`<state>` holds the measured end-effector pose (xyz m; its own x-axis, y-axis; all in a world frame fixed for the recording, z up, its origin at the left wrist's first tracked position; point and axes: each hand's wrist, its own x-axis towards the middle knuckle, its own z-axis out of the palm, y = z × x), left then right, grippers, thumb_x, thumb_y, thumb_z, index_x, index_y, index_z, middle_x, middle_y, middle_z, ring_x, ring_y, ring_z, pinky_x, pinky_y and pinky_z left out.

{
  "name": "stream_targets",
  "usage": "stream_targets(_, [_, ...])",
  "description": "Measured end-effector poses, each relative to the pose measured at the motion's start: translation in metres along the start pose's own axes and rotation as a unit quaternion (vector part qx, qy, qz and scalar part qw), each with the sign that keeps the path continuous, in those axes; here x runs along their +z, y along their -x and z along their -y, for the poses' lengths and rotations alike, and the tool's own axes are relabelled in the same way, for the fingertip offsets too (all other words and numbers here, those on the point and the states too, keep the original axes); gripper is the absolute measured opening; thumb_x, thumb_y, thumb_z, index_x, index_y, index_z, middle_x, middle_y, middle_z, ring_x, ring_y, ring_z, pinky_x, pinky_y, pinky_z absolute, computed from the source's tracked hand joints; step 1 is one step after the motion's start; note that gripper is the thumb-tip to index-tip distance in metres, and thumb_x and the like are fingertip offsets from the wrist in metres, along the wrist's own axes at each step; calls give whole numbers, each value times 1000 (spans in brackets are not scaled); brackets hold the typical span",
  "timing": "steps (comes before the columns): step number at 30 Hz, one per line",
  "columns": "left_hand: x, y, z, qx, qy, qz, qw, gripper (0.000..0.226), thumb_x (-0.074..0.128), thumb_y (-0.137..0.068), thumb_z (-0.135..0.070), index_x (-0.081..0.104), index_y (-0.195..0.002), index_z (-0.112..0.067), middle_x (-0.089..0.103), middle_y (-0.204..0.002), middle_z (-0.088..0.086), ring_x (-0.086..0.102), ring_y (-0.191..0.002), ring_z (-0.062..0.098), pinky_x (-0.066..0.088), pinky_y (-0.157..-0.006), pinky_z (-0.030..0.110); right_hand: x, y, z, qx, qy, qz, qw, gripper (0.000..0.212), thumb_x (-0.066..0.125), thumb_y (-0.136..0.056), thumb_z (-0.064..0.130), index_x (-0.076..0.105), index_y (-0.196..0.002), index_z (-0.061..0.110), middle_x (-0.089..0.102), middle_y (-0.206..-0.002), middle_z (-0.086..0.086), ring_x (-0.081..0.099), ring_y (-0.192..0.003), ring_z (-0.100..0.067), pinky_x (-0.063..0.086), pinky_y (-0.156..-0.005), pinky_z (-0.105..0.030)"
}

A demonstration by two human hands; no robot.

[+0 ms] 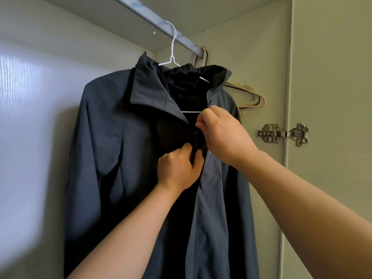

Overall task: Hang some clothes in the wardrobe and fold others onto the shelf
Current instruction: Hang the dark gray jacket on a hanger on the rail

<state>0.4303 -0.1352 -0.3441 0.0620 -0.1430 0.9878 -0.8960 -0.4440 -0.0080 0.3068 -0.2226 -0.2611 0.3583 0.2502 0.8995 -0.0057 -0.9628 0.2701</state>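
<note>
A dark blue-grey jacket (pixel 112 141) with a black lining hangs on a white wire hanger (pixel 173 51) from the wardrobe rail (pixel 153 18). Its front is zipped up to about chest height, and the collar falls open above that. My left hand (pixel 178 168) grips the jacket front just below the zipper slider (pixel 196 134). My right hand (pixel 221 131) is above it, fingertips pinching the right edge of the jacket opening near the zipper. The jacket's lower hem runs out of view.
Several empty beige and dark hangers (pixel 247 93) hang on the rail behind the jacket, toward the right wall. A metal door hinge (pixel 283 133) sits on the wardrobe side panel at right. The back wall (pixel 30 117) is to the left.
</note>
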Motion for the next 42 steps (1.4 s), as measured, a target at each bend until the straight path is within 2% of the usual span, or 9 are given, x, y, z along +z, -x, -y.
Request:
stream_targets(6, [0,-32,-3,20,-23,-17,999,42,43,-94,-38,55,-65,-9,58,-50,10,56,-40,37,37,-41,28,-9,-23,-8,-42,32,-12,999,13,54,-98,12,59,-93,1,55,-87,-14,51,-75,-32,45,-57,-40])
stream_targets(10, [-1,-32,5,34,-42,-23,998,41,47,-93,-33,53,-60,-11,55,-47,9,53,-36,34,38,-38,28,-20,-39,-21,-52,56,-30,997,17,55,-97,16,60,-94,0,57,-88,-16,55,-78,-36,47,-58,-41])
stream_targets(19, [-1,-26,12,34,-65,-13,997,41,49,-92,-34,50,-56,-14,51,-44,4,50,-34,31,31,-41,23,-29,-64,-27,-65,63,-56,994,9,57,-93,7,61,-90,-1,57,-87,-18,55,-79,-38,41,-61,-39])
stream_targets(26, [-4,-26,15,8,-61,9,998,41,47,-89,-35,46,-53,-15,47,-41,1,47,-32,29,23,-48,20,-30,-78,-34,-73,70,-54,993,12,54,-91,7,65,-91,1,59,-86,-18,57,-79,-39,50,-64,-45])
stream_targets(30, [-13,-52,-1,-28,-52,28,998,30,48,-83,-40,51,-69,-14,58,-53,9,57,-46,38,29,-50,27,-33,-80,-37,-76,78,-60,992,18,52,-94,14,65,-90,3,59,-84,-17,57,-76,-39,49,-61,-42])
stream_targets(33, [-20,-79,-16,-21,-27,19,999,36,43,-91,-45,54,-84,-12,66,-70,16,62,-64,46,31,-55,34,-38,-79,-36,-88,89,-62,990,17,53,-93,14,65,-89,2,59,-82,-16,57,-75,-37,48,-57,-40])
stream_targets(38, [-22,-103,-28,-9,-56,33,998,45,35,-101,-54,55,-96,-14,70,-87,16,65,-81,45,32,-63,37,-45,-77,-32,-65,78,-47,994,17,59,-91,4,56,-108,3,59,-88,-13,45,-74,-28,40,-57,-37])
stream_targets(40, [-20,-105,-24,-5,-73,41,996,39,39,-102,-48,55,-91,-15,70,-80,13,66,-74,43,31,-60,35,-50,-79,-34,-62,69,-36,995,20,59,-91,2,52,-109,4,58,-89,-9,42,-74,-26,40,-56,-38])
stream_targets(42, [-18,-104,-23,2,-72,35,997,32,53,-98,-40,55,-79,-14,65,-62,12,63,-56,42,30,-53,32,-55,-81,-39,-60,56,-22,996,18,57,-90,0,49,-105,4,51,-85,-3,40,-73,-25,34,-56,-36])
